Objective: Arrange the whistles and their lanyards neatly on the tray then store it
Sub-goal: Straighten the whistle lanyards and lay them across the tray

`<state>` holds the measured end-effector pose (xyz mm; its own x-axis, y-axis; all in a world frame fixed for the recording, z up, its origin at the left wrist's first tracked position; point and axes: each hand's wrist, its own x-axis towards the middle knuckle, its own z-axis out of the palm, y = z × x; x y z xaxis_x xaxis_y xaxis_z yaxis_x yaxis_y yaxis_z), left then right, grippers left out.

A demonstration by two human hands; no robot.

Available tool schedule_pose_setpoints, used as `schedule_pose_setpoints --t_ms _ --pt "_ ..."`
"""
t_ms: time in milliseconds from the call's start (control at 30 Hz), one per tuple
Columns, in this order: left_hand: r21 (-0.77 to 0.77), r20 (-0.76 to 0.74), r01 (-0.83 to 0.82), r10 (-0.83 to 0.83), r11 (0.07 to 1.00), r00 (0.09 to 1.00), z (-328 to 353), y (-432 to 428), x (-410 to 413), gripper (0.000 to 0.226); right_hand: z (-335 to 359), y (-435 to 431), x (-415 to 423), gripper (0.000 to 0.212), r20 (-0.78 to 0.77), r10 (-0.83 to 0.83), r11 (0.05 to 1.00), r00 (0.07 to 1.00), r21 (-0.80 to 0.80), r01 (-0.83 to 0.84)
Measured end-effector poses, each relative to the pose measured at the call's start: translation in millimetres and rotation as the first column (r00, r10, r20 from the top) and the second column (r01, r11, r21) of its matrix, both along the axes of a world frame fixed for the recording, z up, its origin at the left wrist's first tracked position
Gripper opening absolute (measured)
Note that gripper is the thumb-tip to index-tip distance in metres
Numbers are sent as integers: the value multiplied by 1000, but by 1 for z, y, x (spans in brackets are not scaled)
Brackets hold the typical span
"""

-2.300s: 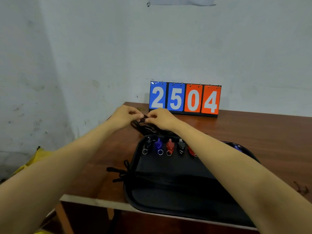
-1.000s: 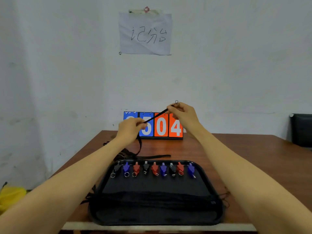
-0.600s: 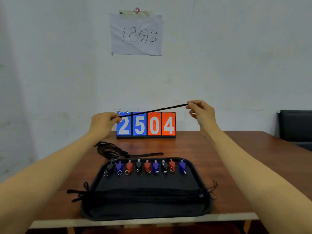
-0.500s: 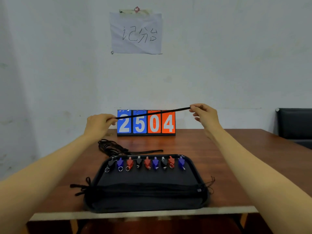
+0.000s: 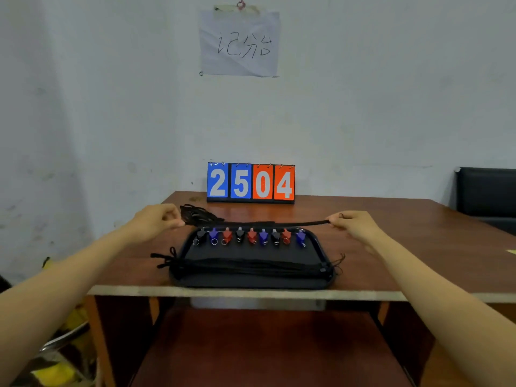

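A black tray (image 5: 184, 277) sits at the table's near edge. Along its far side runs a row of several black, blue and red whistles (image 5: 251, 236). Straightened black lanyards (image 5: 251, 266) lie across its middle, their ends hanging over both sides. My left hand (image 5: 156, 219) and my right hand (image 5: 353, 222) each pinch one end of a black lanyard (image 5: 268, 224), stretched taut just above the tray's far rim. A tangle of loose black lanyards (image 5: 196, 213) lies on the table behind the tray's left corner, beside my left hand.
A flip scoreboard (image 5: 250, 182) reading 2504 stands at the back of the brown table (image 5: 391, 247) against the wall. A paper note (image 5: 239, 41) hangs above it. A black chair (image 5: 487, 194) is at the far right. Yellow items (image 5: 55, 372) lie on the floor at left.
Both hands pulled one lanyard out of the pile, stretched it straight in the air, then lowered it from scoreboard height to just above the tray's far edge.
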<state>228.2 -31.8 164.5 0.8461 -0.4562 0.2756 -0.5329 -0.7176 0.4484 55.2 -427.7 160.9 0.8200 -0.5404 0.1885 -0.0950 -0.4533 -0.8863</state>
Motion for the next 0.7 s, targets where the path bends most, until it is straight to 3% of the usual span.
schedule_pose_setpoints --t_ms 133,300,700 --pt "80 23 -21 19 997 1000 -18 7 -12 9 -16 7 -13 9 -189 11 985 982 -169 -43" --pt "106 35 -76 73 991 997 -33 13 -19 7 -28 16 -25 7 -309 5 942 951 -317 -108" --pt "54 0 -163 164 985 987 -58 23 -24 10 -37 26 -30 4 -418 31 908 908 -369 -200"
